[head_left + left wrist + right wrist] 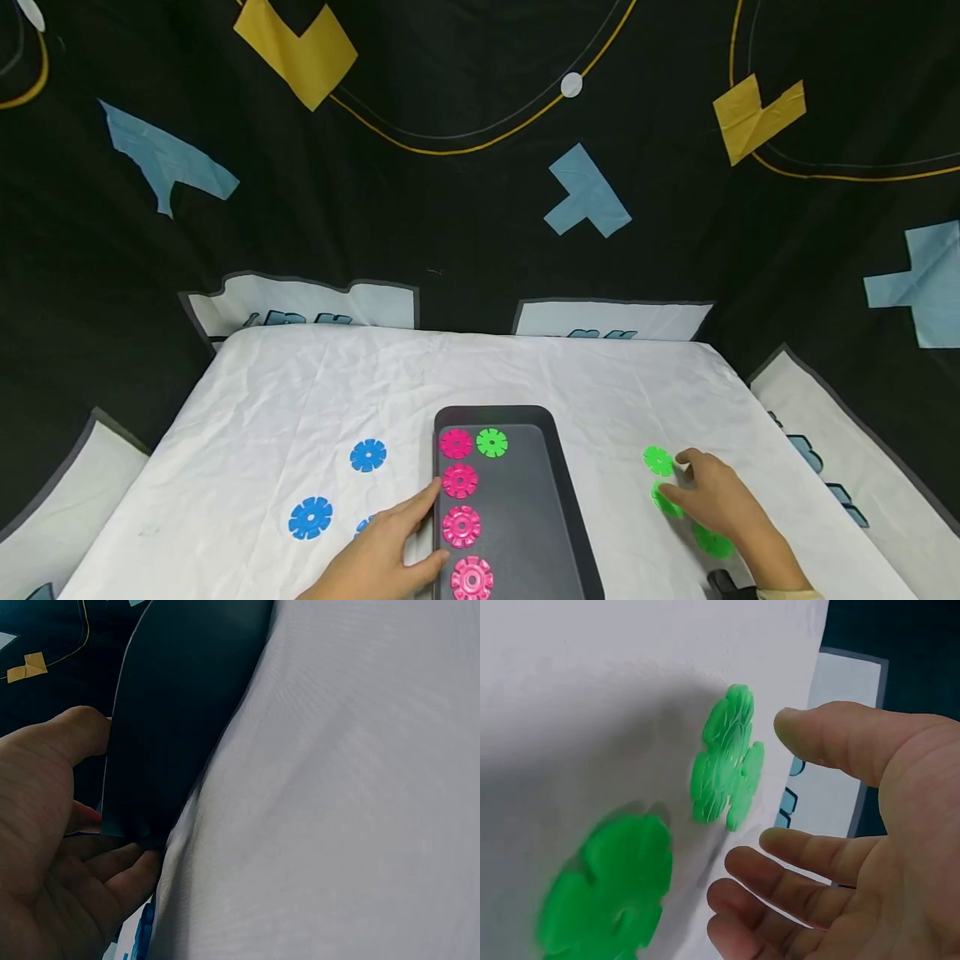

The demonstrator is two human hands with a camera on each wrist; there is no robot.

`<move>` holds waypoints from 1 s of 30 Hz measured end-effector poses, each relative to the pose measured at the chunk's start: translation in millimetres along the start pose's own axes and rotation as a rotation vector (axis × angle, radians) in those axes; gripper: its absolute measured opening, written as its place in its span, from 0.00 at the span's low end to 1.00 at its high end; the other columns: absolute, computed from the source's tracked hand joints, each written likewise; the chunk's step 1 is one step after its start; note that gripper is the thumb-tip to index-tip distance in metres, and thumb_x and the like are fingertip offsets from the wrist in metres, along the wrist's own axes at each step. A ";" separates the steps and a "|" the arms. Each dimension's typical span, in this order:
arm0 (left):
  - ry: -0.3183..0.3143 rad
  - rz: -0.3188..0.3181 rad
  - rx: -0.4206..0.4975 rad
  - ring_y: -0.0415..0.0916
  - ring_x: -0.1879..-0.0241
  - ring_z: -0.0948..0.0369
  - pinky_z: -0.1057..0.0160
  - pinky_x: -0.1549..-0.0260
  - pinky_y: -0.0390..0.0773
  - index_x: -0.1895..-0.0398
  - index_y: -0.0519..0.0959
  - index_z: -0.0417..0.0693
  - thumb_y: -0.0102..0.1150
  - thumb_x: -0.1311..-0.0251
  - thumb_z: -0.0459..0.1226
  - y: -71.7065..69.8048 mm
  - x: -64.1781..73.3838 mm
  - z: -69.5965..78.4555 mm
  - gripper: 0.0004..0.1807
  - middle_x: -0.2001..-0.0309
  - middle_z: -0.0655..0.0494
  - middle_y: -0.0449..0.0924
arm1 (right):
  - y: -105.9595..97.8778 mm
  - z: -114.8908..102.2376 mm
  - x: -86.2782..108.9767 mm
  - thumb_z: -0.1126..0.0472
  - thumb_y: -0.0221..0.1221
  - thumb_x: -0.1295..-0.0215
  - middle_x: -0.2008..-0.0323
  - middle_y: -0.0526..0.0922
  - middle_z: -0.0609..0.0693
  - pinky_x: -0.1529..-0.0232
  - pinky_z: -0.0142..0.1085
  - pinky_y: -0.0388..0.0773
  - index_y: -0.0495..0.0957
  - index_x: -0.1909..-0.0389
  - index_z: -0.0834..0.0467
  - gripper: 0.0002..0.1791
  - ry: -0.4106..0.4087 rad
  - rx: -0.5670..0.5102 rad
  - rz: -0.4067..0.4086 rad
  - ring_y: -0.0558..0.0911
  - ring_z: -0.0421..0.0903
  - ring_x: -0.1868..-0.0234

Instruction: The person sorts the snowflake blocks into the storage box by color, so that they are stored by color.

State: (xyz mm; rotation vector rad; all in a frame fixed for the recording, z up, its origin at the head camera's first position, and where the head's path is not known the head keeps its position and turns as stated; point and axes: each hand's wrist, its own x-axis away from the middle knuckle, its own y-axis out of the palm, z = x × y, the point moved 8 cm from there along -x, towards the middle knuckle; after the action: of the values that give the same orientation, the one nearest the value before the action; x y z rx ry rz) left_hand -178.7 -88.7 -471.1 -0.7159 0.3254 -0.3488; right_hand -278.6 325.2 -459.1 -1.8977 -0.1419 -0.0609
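Note:
My left hand (384,552) rests its thumb and index fingertips against the left rim of a dark grey tray (528,508). The left wrist view shows the thumb and fingers of the left hand (34,832) touching the tray's side (184,712). A column of several pink notched plastic discs (461,527) lies along the tray's left side, with a green disc (492,442) beside the farthest one. My right hand (718,498) hovers over green discs (657,461) right of the tray. Thumb and fingers of the right hand (911,840) are apart near one green disc (727,765), holding nothing.
Blue notched discs (311,517) lie left of the tray, one partly hidden by the left hand. A wrinkled white cloth (247,417) covers the table. Behind it hangs a dark curtain (450,225) with yellow and light-blue patches.

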 end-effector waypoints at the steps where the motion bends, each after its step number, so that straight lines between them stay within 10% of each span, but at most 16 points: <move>1: -0.003 0.001 0.003 0.66 0.35 0.53 0.52 0.40 0.70 0.26 0.58 0.38 0.64 0.39 0.49 -0.4 0.5 -0.3 0.44 0.31 0.48 0.65 | 0.6 -0.9 -2.2 0.44 0.67 0.43 0.58 0.80 0.60 0.56 0.55 0.76 0.71 0.45 0.73 0.39 -0.004 0.007 -0.003 0.79 0.58 0.54; 12: 0.031 -0.002 0.040 0.65 0.34 0.53 0.55 0.40 0.70 0.26 0.57 0.39 0.64 0.39 0.49 1.7 2.9 1.4 0.44 0.31 0.48 0.65 | 11.9 -4.8 -19.9 0.46 0.64 0.40 0.52 0.76 0.69 0.52 0.58 0.74 0.70 0.43 0.74 0.38 -0.005 0.065 -0.070 0.75 0.66 0.49; 30: 0.013 -0.009 0.039 0.65 0.34 0.52 0.54 0.40 0.69 0.26 0.57 0.38 0.64 0.40 0.49 -1.5 0.2 1.2 0.45 0.30 0.48 0.64 | 15.1 -19.3 -32.2 0.50 0.70 0.53 0.67 0.77 0.51 0.69 0.41 0.74 0.73 0.60 0.65 0.28 0.038 0.008 -0.096 0.74 0.47 0.69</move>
State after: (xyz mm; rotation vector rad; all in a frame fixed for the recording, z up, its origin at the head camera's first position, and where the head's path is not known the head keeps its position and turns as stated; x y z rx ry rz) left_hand -178.4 -89.2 -469.3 -0.6772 0.3273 -0.3680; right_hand -308.0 300.0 -470.6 -1.8799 -0.2075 -0.1609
